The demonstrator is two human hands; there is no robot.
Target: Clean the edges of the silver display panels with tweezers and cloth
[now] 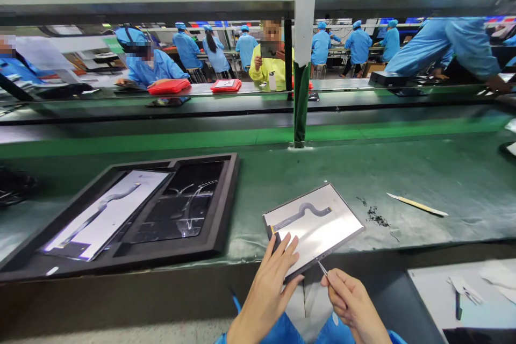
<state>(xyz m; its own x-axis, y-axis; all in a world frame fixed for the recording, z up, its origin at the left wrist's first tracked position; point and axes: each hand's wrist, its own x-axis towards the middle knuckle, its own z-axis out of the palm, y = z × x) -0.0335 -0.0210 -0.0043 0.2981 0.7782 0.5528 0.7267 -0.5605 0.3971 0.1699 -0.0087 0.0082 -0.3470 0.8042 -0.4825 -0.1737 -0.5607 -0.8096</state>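
A flat display panel point(322, 220) with a silvery back and a curved grey flex cable point(304, 213) lies tilted at the front edge of the green bench. Its near corner reaches past the edge. My left hand point(270, 285) grips the panel's lower left side, fingers over the back and thumb near the lower edge. Pinched in my right hand point(349, 295) are thin metal tweezers point(321, 266), whose tip meets the panel's near edge. Right of the panel are black shreds point(378, 217) and a yellow-handled blade tool point(417, 205).
At left, a black foam tray point(228, 199) holds another silvery panel point(108, 215) and a glossy black one point(181, 204). A post point(300, 64) rises from the bench point(258, 172). Beyond the conveyor, people in blue and one in yellow work. A white surface point(427, 290) stands lower right.
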